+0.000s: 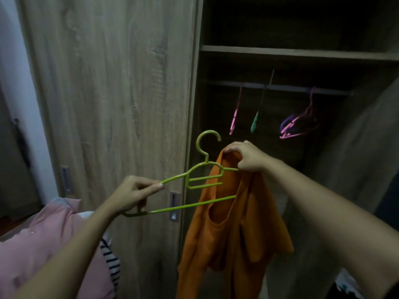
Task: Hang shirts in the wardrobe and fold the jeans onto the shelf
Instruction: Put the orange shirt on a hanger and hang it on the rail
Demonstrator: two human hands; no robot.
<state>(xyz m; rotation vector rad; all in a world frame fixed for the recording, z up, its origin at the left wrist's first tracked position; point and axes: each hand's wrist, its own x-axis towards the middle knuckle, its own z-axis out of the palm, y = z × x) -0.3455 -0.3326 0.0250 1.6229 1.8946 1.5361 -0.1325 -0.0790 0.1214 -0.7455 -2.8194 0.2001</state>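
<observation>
- Orange shirt (233,234) is draping over the right end of the green hanger (200,169) and hanging down well below it.
- Left hand (131,195) is pinching the hanger's left end between thumb and curled fingers.
- Right hand (248,157) is gripping the shirt's bunched top at the hanger's right end.
- Coloured hangers (295,124) are hanging on a rail (280,87) above and behind the green hanger.
- Wardrobe door (108,83) is standing closed to its left.
</observation>
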